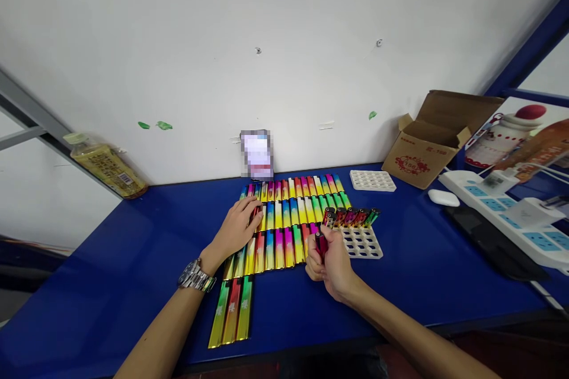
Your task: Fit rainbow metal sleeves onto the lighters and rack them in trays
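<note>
Rows of shiny multicoloured lighters (279,249) lie side by side on the blue table. My left hand (237,225) rests over the left end of the middle row, its thumb and fingers closed around a red lighter (255,211) that is partly covered. In my right hand (332,263), curled into a fist, is a dark red lighter (320,243) with its top end showing. Just beyond that hand is a white holed tray (367,244), with several lighters (351,217) standing upright along its far side. Three lighters (231,311) form a short row nearest me.
A second white holed tray (372,180) lies farther back, near an open cardboard box (420,154). A phone (257,154) leans on the wall. At right are a power strip (511,213), a white case (443,198) and a dark phone (491,243). A bottle (106,166) leans at left.
</note>
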A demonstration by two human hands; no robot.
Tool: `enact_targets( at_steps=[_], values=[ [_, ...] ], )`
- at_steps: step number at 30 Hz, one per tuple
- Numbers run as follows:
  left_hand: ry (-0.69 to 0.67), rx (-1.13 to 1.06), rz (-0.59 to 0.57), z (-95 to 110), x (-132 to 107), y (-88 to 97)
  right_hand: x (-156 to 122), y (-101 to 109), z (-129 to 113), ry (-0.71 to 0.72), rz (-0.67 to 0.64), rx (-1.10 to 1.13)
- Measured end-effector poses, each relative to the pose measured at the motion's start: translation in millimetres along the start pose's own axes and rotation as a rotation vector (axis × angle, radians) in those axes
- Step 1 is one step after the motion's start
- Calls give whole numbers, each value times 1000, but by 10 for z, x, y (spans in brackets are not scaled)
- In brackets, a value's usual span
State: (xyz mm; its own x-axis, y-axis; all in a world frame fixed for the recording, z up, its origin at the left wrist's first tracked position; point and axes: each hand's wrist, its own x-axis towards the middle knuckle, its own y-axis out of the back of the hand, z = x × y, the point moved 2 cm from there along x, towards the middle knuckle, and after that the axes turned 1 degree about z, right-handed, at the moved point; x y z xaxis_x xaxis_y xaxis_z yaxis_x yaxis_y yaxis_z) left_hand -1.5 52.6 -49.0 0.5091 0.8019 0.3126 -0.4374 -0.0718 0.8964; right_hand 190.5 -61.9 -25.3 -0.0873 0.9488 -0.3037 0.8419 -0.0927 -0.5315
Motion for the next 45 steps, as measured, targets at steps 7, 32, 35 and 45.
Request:
enact_targets(
  at_steps=[7,32,35,45],
  values=[
    [13,2,-15,5,0,2,2,8,11,8,11,-8],
    [4,6,0,-3,-1,-6,-314,335,-311,832,-108,-736],
    [-9,9,4,-13,1,-11,-376,441,-491,1068,-15,-999],
    [20,4,4,14,-4,1,-262,772,-624,1230,224,-1187]
  ],
)
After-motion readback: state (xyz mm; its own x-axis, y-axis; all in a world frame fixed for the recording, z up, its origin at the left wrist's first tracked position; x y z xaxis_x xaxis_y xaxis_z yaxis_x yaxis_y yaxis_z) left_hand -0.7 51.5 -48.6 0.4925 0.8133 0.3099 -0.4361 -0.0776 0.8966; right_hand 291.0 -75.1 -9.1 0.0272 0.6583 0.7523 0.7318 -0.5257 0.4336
